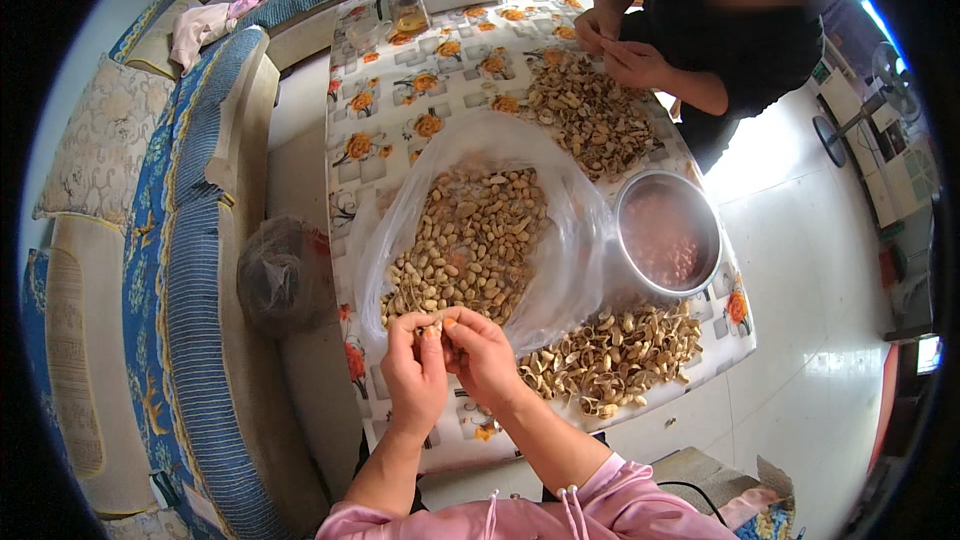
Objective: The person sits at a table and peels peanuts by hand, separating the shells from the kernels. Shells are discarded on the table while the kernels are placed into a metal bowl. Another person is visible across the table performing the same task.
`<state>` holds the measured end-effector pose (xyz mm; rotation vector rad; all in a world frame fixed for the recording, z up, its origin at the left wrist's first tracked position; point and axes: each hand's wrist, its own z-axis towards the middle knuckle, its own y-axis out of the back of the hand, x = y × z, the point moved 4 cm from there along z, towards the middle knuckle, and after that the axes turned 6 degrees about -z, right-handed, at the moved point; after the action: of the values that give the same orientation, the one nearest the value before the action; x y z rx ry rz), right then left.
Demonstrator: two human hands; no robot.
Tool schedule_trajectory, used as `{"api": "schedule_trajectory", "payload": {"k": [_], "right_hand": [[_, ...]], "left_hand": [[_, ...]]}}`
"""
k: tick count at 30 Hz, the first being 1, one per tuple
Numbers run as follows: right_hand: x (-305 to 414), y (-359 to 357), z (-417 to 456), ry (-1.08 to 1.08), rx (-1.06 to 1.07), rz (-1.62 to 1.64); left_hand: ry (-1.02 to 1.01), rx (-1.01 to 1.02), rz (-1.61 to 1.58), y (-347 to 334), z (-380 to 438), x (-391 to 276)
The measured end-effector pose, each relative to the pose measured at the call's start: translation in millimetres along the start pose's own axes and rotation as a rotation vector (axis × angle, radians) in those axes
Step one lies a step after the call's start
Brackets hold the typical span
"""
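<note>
My left hand [417, 369] and my right hand [480, 354] meet at the near edge of a clear plastic bag [574, 262], fingertips pinched together on a peanut [439, 322] that is mostly hidden by the fingers. Unshelled peanuts [480, 232] fill the wide mouth of the bag. To its right stands a round metal pot [622, 240] with shelled pink peanut kernels [671, 240] inside. A heap of empty peanut shells [615, 360] lies on the table to the right of my forearm.
A flowered tablecloth [390, 116] covers the table. Across it, a person [750, 37] in black holds both hands over a second shell heap [589, 120]. A glass teapot [409, 11] stands at the far end. A sofa [202, 277] runs along the left, a dark plastic bag [281, 277] beside it.
</note>
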<state>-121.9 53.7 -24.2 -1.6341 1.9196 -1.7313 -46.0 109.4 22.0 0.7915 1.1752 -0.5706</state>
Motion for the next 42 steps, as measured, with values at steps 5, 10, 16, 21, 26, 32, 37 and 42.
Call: {"api": "schedule_trajectory", "payload": {"k": [5, 10, 16, 21, 26, 32, 37, 42], "right_hand": [[-2, 5, 0, -0.049, 0.026, 0.133], [-4, 12, 1, -0.017, -0.054, 0.081], [-7, 12, -3, -0.038, -0.084, 0.056], [0, 12, -8, -0.024, -0.093, 0.120], [16, 13, -17, -0.031, -0.157, 0.097], [-11, 24, -18, -0.183, 0.099, 0.133], [6, 25, -32, -0.177, -0.016, 0.366], [23, 39, -41, -0.199, 0.000, 0.192]], "left_hand": [[-0.351, 0.074, 0.336, -5, 3, -19], [-0.177, 0.138, 0.354, -6, 3, -19], [-0.217, 0.098, 0.395, -3, -1, -17], [-0.142, 0.050, 0.332, -8, -6, -10], [-0.009, 0.103, -0.017, -30, -10, -34], [-0.676, 0.686, 0.660, -136, -26, -70], [-0.866, 0.690, 0.634, -164, -11, -98], [-0.816, 0.426, 0.384, -168, 83, -120]]}}
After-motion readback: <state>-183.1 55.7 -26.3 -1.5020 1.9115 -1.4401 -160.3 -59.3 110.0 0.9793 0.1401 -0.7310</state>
